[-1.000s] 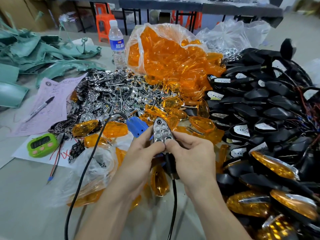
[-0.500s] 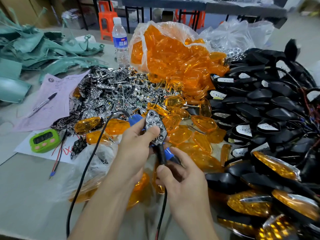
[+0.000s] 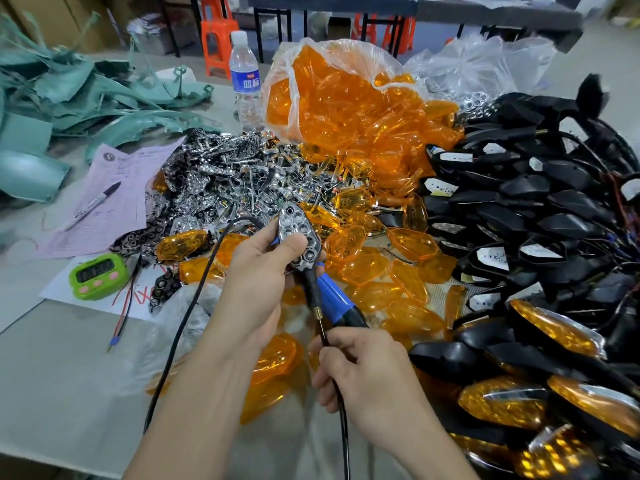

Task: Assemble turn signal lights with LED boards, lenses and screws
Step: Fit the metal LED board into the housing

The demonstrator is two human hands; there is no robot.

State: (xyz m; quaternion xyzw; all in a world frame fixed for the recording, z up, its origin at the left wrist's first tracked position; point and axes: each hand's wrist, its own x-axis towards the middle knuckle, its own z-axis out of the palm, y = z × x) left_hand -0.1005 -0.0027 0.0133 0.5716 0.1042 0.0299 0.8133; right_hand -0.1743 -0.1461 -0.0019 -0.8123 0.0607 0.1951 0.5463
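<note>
tabletop (image 3: 52, 393), grey, fills most of the frame. centre: left grip (image 3: 256, 282) curled round turn signal light (image 3: 298, 233), thumb on its chrome face. lower centre: right grip (image 3: 363, 372) pinching black wire (image 3: 341, 410) below the light's stem. upper centre: bag of orange lenses (image 3: 346, 109), water bottle (image 3: 246, 84) just beside. middle left: chrome reflector heap (image 3: 221, 174). right: black housings (image 3: 536, 209), piled. left: green timer (image 3: 97, 275); pink sheet (image 3: 117, 195) with pen (image 3: 91, 204). top edge: orange stools (image 3: 218, 39) on the floor.
</note>
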